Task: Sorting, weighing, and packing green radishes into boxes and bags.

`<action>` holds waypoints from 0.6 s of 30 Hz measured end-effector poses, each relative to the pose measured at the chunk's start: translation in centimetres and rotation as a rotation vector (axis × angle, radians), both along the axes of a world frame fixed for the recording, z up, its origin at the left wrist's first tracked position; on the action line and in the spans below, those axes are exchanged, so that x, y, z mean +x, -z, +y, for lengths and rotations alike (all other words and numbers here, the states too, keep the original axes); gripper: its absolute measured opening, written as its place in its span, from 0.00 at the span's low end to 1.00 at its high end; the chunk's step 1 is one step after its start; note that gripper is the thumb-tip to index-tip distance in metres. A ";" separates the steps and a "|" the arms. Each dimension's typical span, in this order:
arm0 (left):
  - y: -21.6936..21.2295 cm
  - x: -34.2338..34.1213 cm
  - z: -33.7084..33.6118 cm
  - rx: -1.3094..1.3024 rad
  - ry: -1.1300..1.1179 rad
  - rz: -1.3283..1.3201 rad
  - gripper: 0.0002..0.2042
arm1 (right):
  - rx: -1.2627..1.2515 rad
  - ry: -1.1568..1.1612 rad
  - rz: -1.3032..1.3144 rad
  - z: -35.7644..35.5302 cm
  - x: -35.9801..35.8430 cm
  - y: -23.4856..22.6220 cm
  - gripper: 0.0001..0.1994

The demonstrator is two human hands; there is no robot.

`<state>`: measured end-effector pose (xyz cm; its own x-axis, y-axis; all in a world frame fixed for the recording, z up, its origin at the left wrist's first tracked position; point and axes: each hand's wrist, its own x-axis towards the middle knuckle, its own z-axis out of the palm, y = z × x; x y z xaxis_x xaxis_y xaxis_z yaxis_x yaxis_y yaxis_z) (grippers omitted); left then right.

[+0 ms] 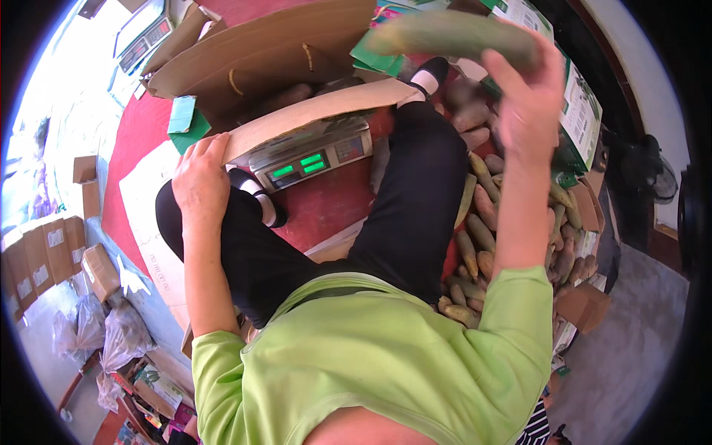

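Note:
My right hand (pixel 528 96) is raised at the upper right, closed round one end of a long, thick green-brown vegetable (pixel 452 35), which is blurred by motion. With its fingers over the edge, my left hand (pixel 200 178) grips the near flap of an open cardboard box (pixel 319 111). Inside that box, a few brownish vegetables (pixel 289 96) show in shadow; the flap hides the rest. Under the flap, a digital scale (pixel 315 159) with lit green displays stands between my legs, and the box appears to rest on it.
A heap of long brown and green vegetables (pixel 482 215) lies by my right leg. Green-and-white cartons (pixel 578 111) stand beyond it. Another scale (pixel 144 44) is at the upper left. Brown boxes (pixel 44 256) and plastic bags (pixel 122 334) sit at the left; a fan (pixel 656 174) stands far right.

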<state>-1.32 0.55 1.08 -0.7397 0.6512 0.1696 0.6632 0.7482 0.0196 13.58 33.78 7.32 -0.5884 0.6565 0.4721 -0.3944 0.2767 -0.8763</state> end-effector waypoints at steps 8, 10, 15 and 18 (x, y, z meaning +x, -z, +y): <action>0.5 -0.2 -0.1 -0.010 -0.044 -0.009 0.19 | -0.138 -0.235 -0.227 0.2 -4.5 6.2 0.10; 0.5 -0.1 -0.2 -0.034 -0.073 -0.015 0.19 | -0.387 -0.315 -0.264 2.6 -2.3 7.7 0.13; 0.3 0.1 -0.3 -0.037 -0.068 -0.015 0.20 | 0.107 0.209 -0.658 8.6 7.6 17.2 0.10; 0.2 0.4 -0.3 -0.031 -0.084 -0.005 0.20 | 0.025 0.298 -1.003 10.4 15.2 25.8 0.11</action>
